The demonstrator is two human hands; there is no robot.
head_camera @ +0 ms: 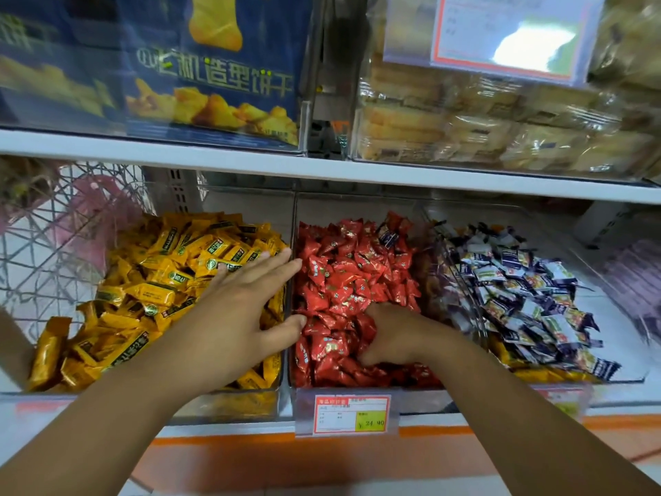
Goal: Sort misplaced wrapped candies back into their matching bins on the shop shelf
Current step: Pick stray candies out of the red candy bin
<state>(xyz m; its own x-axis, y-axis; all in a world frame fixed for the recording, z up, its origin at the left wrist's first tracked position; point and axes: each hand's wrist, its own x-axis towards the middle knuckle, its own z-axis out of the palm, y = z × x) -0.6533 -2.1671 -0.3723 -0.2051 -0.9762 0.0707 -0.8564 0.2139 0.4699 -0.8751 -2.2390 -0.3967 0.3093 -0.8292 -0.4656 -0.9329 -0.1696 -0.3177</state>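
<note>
Three clear bins stand side by side on the lower shelf. The left bin (229, 406) holds yellow wrapped candies (153, 281), the middle bin (294, 223) red wrapped candies (343, 277), the right bin (622, 374) blue-and-white wrapped candies (529, 298). One blue-and-white candy (389, 235) lies at the back of the red pile. My left hand (246, 309) lies flat with straight fingers over the yellow candies, its fingertips at the divider. My right hand (397, 334) digs into the red pile with curled fingers; what they hold is hidden.
A red-framed price tag (352, 414) hangs below the middle bin. The white upper shelf edge (322, 170) runs close above the bins, carrying a blue biscuit box (214, 66) and clear packs of pastries (500, 127). A wire basket (53, 245) stands left.
</note>
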